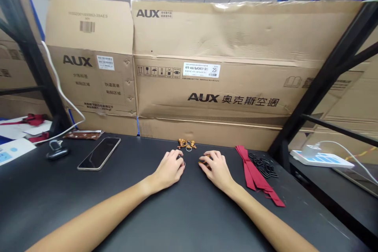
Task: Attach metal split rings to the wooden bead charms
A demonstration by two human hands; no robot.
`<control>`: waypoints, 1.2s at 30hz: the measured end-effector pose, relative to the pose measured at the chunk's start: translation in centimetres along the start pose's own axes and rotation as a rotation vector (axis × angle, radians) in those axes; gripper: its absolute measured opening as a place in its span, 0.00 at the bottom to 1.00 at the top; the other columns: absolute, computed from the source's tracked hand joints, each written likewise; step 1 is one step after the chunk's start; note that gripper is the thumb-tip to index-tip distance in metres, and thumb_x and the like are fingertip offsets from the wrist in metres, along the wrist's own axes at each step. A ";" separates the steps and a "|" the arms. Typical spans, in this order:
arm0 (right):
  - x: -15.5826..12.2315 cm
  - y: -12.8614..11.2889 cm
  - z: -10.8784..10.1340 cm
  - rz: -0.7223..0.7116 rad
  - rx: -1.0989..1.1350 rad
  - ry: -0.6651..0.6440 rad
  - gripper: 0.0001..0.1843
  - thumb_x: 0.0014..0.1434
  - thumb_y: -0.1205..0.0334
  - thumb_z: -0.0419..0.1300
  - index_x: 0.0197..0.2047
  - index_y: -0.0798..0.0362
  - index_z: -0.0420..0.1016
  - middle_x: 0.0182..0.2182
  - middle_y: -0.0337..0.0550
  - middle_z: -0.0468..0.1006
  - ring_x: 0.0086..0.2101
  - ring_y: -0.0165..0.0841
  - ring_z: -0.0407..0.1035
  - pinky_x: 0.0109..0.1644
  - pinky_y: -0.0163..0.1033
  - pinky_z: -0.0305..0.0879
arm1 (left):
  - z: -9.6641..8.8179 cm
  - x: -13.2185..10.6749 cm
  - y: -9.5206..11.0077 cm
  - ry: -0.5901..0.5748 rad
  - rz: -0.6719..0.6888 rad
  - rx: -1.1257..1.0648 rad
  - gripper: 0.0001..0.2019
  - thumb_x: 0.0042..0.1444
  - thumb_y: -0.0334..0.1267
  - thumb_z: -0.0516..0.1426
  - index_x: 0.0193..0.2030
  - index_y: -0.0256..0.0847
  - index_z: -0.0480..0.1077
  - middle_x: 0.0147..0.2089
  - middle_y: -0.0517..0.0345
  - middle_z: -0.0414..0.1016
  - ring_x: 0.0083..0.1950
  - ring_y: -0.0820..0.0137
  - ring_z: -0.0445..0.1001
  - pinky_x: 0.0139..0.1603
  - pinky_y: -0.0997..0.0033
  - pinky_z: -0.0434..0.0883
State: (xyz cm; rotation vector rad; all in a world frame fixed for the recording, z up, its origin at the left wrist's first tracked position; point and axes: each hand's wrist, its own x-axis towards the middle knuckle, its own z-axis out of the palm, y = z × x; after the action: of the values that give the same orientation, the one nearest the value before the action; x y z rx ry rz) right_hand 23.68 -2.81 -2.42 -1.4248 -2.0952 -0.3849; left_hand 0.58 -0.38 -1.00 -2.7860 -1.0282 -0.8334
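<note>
Just palm-down, left hand (169, 170) and right hand (215, 169) curled close.

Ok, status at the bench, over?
Left hand curled by small ring. Right hand gripping small orange piece. Orange charms just ahead. Red ribbon off to the right.

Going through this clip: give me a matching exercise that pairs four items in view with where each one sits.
Things:
1. phone
2. red ribbon
3. power strip
4. gold trinkets

Places:
A. ahead of both hands
B. on a separate surface, far right
C. left of the left hand
D. just right of the right hand

Pairs: 1-C, 2-D, 3-B, 4-A
</note>
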 end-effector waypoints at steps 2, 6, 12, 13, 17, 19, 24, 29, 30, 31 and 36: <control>0.0 0.5 0.2 0.046 -0.019 0.001 0.09 0.62 0.57 0.56 0.42 0.49 0.75 0.43 0.49 0.72 0.45 0.42 0.62 0.42 0.44 0.59 | 0.1 0.1 -0.4 0.012 -0.034 0.048 0.04 0.59 0.31 0.53 0.35 0.39 0.69 0.49 0.50 0.67 0.50 0.60 0.65 0.48 0.60 0.64; 0.0 1.1 0.6 0.052 -0.019 -0.016 0.09 0.63 0.58 0.55 0.39 0.49 0.76 0.42 0.47 0.72 0.44 0.41 0.62 0.42 0.43 0.59 | 0.3 0.3 -1.1 0.009 -0.046 0.071 0.06 0.59 0.32 0.54 0.42 0.41 0.69 0.49 0.51 0.67 0.50 0.60 0.65 0.49 0.59 0.64; 0.2 1.4 0.8 0.070 0.029 0.027 0.10 0.63 0.63 0.53 0.37 0.49 0.76 0.41 0.47 0.73 0.43 0.40 0.62 0.41 0.42 0.59 | 0.5 1.1 -2.5 0.012 -0.117 0.130 0.07 0.58 0.29 0.53 0.42 0.40 0.70 0.50 0.50 0.67 0.50 0.60 0.66 0.48 0.59 0.65; 0.2 1.4 0.8 0.069 0.037 0.038 0.09 0.63 0.64 0.53 0.37 0.50 0.76 0.41 0.47 0.73 0.43 0.40 0.62 0.41 0.42 0.59 | 0.6 1.5 -2.6 0.011 -0.106 0.149 0.08 0.58 0.29 0.53 0.43 0.39 0.70 0.50 0.49 0.68 0.51 0.59 0.66 0.49 0.59 0.64; 0.3 0.9 0.4 0.042 0.050 0.054 0.09 0.63 0.63 0.53 0.37 0.51 0.75 0.41 0.47 0.73 0.44 0.40 0.62 0.43 0.44 0.59 | 1.6 3.6 -1.9 -0.062 0.036 0.132 0.12 0.60 0.34 0.54 0.51 0.38 0.68 0.54 0.47 0.69 0.56 0.57 0.66 0.55 0.56 0.63; 0.4 0.7 0.1 0.043 0.056 0.050 0.08 0.62 0.63 0.54 0.37 0.51 0.74 0.41 0.48 0.73 0.44 0.41 0.62 0.43 0.44 0.59 | 2.3 4.5 -1.3 -0.103 0.082 0.097 0.15 0.61 0.38 0.54 0.54 0.36 0.66 0.56 0.45 0.69 0.58 0.56 0.66 0.58 0.55 0.62; 0.4 0.5 -0.1 0.042 0.063 0.050 0.07 0.61 0.65 0.55 0.38 0.51 0.74 0.41 0.48 0.73 0.44 0.42 0.62 0.43 0.45 0.60 | 2.3 3.6 0.0 -0.145 0.100 -0.005 0.11 0.63 0.36 0.51 0.50 0.36 0.67 0.49 0.45 0.73 0.51 0.58 0.72 0.54 0.59 0.68; 0.1 -0.3 -0.5 -0.088 0.144 0.019 0.13 0.60 0.67 0.54 0.47 0.50 0.74 0.47 0.50 0.71 0.49 0.43 0.60 0.48 0.48 0.61 | -0.3 0.3 0.7 -0.196 0.159 -0.227 0.11 0.63 0.35 0.51 0.52 0.41 0.66 0.49 0.51 0.72 0.47 0.65 0.73 0.51 0.66 0.70; 0.0 -0.7 -0.6 -0.131 0.165 -0.009 0.14 0.60 0.67 0.54 0.48 0.49 0.73 0.49 0.50 0.70 0.50 0.43 0.59 0.49 0.49 0.61 | -0.7 0.0 0.8 -0.201 0.148 -0.277 0.11 0.63 0.35 0.51 0.51 0.42 0.66 0.48 0.52 0.72 0.47 0.66 0.73 0.51 0.67 0.69; -0.1 -1.0 -0.7 -0.167 0.179 -0.035 0.15 0.59 0.67 0.54 0.49 0.47 0.73 0.51 0.50 0.69 0.51 0.44 0.58 0.50 0.50 0.61 | -1.0 -0.2 0.8 -0.199 0.134 -0.334 0.10 0.63 0.34 0.52 0.50 0.42 0.67 0.47 0.53 0.72 0.47 0.67 0.73 0.50 0.68 0.69; -0.2 -2.0 -0.9 -0.212 0.201 -0.108 0.11 0.61 0.65 0.54 0.43 0.47 0.74 0.55 0.48 0.66 0.52 0.44 0.57 0.52 0.53 0.59 | -0.7 0.4 0.6 -0.183 0.055 -0.502 0.08 0.58 0.33 0.57 0.45 0.41 0.68 0.41 0.57 0.75 0.42 0.69 0.73 0.47 0.70 0.69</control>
State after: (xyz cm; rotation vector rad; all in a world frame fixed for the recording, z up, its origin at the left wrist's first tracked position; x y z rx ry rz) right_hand 22.12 -4.22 -1.66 -1.1347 -2.3087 -0.1758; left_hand 0.86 -0.82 -0.12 -3.3460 -0.8540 -0.9582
